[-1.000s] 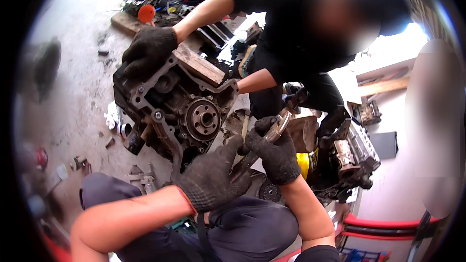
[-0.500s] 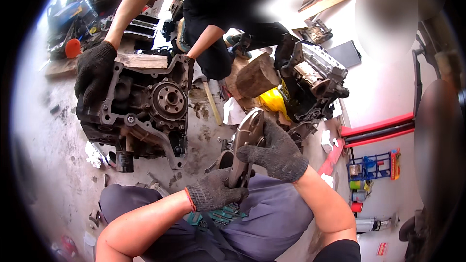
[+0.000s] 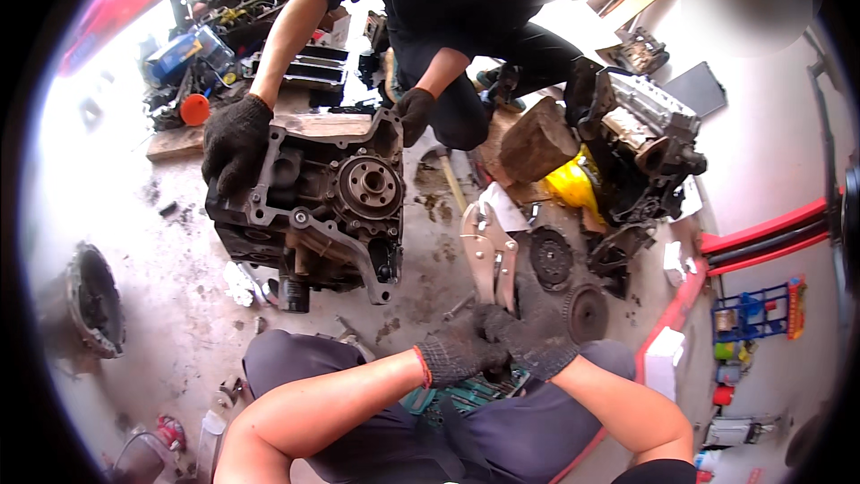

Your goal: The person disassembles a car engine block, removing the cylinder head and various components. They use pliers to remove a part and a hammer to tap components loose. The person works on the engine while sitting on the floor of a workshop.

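Large silver locking pliers (image 3: pixel 485 251) point away from me, jaws at the far end, above my lap. My right hand (image 3: pixel 536 333), in a dark knit glove, is closed around the lower end of their handles. My left hand (image 3: pixel 461 350), gloved alike, is closed at the handle ends against the right; its fingertips are partly hidden. Ahead to the left rests an engine block (image 3: pixel 305 206) with a round bolted flange (image 3: pixel 369 184). A co-worker's gloved left-side hand (image 3: pixel 235 143) lies on the block's corner, and their other gloved hand (image 3: pixel 414 115) touches its far right edge.
Beyond the pliers lie a clutch disc (image 3: pixel 550 257) and a toothed round plate (image 3: pixel 587 314). Farther right stand a second engine (image 3: pixel 649 130), a wood stump (image 3: pixel 537 139) and a yellow bag (image 3: pixel 575 181). A hammer (image 3: pixel 451 181) lies by the block. Between my legs is a teal tool tray (image 3: pixel 448 417).
My hands have lowered toward my lap and gathered at the handle ends; the pliers now stand more upright in view, jaws uncovered. The view has shifted, moving the scene rightward.
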The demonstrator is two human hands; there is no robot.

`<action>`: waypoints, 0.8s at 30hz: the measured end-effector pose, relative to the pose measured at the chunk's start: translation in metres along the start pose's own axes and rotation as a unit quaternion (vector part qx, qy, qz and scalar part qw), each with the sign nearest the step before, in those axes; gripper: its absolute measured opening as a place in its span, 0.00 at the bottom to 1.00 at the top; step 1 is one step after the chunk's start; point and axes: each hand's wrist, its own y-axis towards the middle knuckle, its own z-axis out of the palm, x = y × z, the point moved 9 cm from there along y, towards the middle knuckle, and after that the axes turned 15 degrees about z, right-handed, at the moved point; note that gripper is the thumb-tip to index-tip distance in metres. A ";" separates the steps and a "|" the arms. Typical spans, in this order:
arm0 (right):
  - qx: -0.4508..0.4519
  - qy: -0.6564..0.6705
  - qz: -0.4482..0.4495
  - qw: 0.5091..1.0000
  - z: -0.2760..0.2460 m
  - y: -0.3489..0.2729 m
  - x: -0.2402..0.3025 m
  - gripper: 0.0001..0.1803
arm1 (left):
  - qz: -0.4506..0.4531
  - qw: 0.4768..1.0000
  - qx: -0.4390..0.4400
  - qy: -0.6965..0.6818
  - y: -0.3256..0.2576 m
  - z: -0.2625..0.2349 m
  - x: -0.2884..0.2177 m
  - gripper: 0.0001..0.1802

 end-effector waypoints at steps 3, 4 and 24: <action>0.014 0.080 0.059 0.995 -0.016 0.009 -0.042 0.27 | -0.080 0.994 -0.005 -0.074 0.014 0.028 0.027 0.19; 0.027 0.097 0.045 0.994 -0.022 0.009 -0.047 0.26 | -0.106 0.989 0.036 -0.094 0.017 0.041 0.030 0.19; 0.190 0.222 -0.013 0.956 -0.114 0.128 -0.204 0.16 | -0.029 0.761 -0.614 0.207 0.195 0.008 0.062 0.22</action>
